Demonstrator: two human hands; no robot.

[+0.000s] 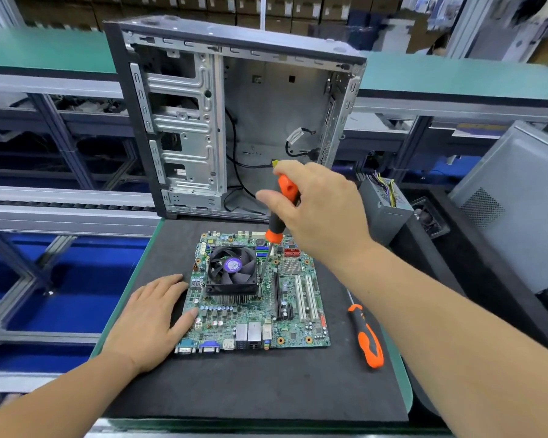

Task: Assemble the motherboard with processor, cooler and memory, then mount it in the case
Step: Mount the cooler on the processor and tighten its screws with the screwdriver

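Head view, left to right: left hand [154,314] lies flat, fingers straight, on the dark mat [250,387] covering the surface, thumb and fingertips touching the left edge of the motherboard [285,330] to steady it. Motherboard lies flat on the mat, port side toward the person. Cooler [232,271] with black fan sits on its left-centre area, fins visible below the fan. Right hand [314,207] grips the orange-and-black handle of a screwdriver [274,230], held nearly upright, shaft running down the cooler's right side, tip at the near-right corner where a mounting screw would be; the screw itself is too small to make out. Behind the board the open case [234,121] stands with its side off, loose black cables inside, no board in it. A second screwdriver [366,335] lies on the mat just right of the board, untouched. A grey power supply [385,207] sits far right behind the arm. Step in hand looks like fastening the cooler. Memory slots appear empty, hard to be sure. Next move likely needs steady downward pressure while turning, then the remaining corners, with the left hand bracing the board.
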